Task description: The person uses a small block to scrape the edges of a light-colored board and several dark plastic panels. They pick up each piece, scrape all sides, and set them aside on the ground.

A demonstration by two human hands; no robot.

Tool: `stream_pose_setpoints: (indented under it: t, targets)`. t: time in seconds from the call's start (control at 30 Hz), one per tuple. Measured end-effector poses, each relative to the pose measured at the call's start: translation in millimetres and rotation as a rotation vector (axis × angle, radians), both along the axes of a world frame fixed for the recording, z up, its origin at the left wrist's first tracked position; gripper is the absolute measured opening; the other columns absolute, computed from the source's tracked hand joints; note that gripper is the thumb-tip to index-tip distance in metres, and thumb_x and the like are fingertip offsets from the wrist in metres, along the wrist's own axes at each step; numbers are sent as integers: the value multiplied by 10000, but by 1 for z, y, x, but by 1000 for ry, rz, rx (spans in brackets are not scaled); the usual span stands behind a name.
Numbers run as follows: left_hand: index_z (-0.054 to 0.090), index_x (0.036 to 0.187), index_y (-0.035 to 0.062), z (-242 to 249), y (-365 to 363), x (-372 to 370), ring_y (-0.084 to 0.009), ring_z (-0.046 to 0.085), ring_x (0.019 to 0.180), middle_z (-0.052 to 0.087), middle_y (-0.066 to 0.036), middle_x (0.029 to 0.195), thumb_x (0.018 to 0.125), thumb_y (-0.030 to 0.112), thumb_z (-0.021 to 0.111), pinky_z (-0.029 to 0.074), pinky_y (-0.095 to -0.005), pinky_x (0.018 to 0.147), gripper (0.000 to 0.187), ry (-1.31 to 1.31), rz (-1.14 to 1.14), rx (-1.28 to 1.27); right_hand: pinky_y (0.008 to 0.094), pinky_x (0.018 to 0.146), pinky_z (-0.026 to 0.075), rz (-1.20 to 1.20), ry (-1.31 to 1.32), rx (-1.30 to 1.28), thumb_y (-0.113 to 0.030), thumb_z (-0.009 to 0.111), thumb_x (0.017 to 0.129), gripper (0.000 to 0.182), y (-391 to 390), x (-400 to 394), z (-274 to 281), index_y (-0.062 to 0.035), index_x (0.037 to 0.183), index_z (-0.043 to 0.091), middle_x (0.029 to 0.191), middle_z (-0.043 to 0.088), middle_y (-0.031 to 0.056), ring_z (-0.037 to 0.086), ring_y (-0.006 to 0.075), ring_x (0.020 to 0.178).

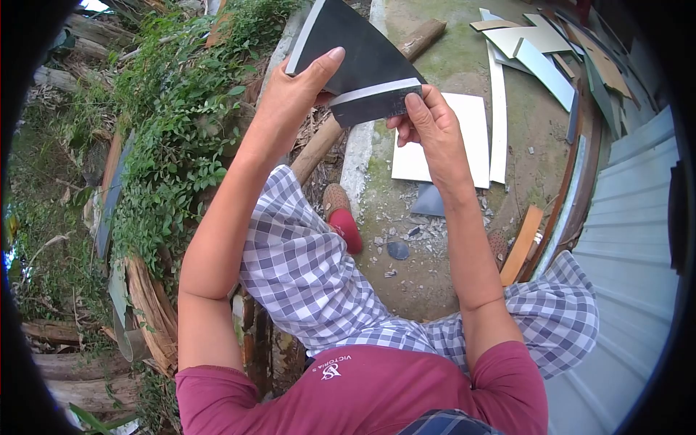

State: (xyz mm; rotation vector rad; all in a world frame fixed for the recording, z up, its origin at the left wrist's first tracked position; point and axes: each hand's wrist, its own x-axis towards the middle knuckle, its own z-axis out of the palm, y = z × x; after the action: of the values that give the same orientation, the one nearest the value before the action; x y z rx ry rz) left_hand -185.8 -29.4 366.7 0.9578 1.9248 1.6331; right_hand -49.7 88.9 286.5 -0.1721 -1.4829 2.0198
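Observation:
My left hand (pixel 308 80) grips a large dark panel (pixel 355 47) with a pale edge at the upper middle, its thumb lying on the dark face. In my right hand (pixel 428 119) is the end of a small dark strip (pixel 373 104) with a pale top edge, pinched between thumb and fingers. The strip lies across the lower edge of the panel; whether the two are joined cannot be made out. Both are held up in front of me, above the ground. The fingers of my left hand are mostly hidden behind the panel.
A white board (pixel 464 141) lies on the concrete beyond my right hand. Offcuts (pixel 544 69) are piled at the upper right. Small grey chips (pixel 428 235) litter the ground near my shoe (pixel 336 197). A log (pixel 315 154), green plants (pixel 174 145) and a metal sheet wall (pixel 627 217) stand around.

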Motion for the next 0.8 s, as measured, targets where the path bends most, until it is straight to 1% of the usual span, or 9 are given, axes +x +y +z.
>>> stream_pose_setpoints:
  t: [0.2,0.27,0.37,0.5,0.57,0.7,0.77,0.8]
  targets:
    - [543,1076,-28,2,0,1,-167,609,856,607,-98,960,842,354,611,511,-329,794,453,-12,-15,2,180,553,431,-2,3,26,-365,539,895,350,6,0,-3,-30,991,511,734,610,47,516,47,595]
    - [542,1078,-31,2,0,2,-170,609,857,607,-99,961,844,352,610,513,-329,793,454,-24,-38,24,189,541,455,10,-13,23,-351,530,900,285,2,0,-3,-68,940,524,719,602,31,520,52,571]
    - [541,1077,-31,2,0,3,-172,610,854,605,-98,965,843,352,609,518,-329,790,453,-29,-25,20,189,538,456,35,-23,-6,-353,526,902,283,-2,-2,-3,-72,937,524,715,597,28,520,51,570]
    - [535,1081,-38,5,0,6,-175,610,857,599,-105,978,844,352,608,527,-326,783,462,-32,-23,22,192,534,457,48,-18,-26,-353,526,902,280,-4,-4,-4,-75,937,524,716,596,26,520,51,566]
    - [533,1084,-40,4,0,6,-177,610,863,597,-108,982,845,351,606,529,-326,783,464,-33,-17,6,181,547,436,66,-17,-53,-368,531,898,342,-4,-5,-7,-40,996,514,729,609,40,522,49,584]
    - [533,1083,-49,2,1,2,-190,611,888,598,-115,991,854,343,593,523,-343,810,458,-26,-33,35,179,544,436,88,-41,-108,-372,527,900,337,-2,-9,-19,-46,988,519,720,605,32,521,44,580]
    - [534,1081,-51,1,1,-1,-195,611,895,600,-119,994,858,343,586,519,-351,823,456,-24,-41,50,194,530,456,69,-79,-125,-377,520,902,285,-3,-11,-24,-94,933,527,695,576,6,512,43,556]
    - [535,1081,-52,0,1,-3,-202,612,898,603,-124,992,864,343,576,514,-357,833,453,-16,-34,45,194,530,456,70,-80,-127,-377,520,902,285,-3,-12,-27,-94,933,527,695,576,6,512,43,556]
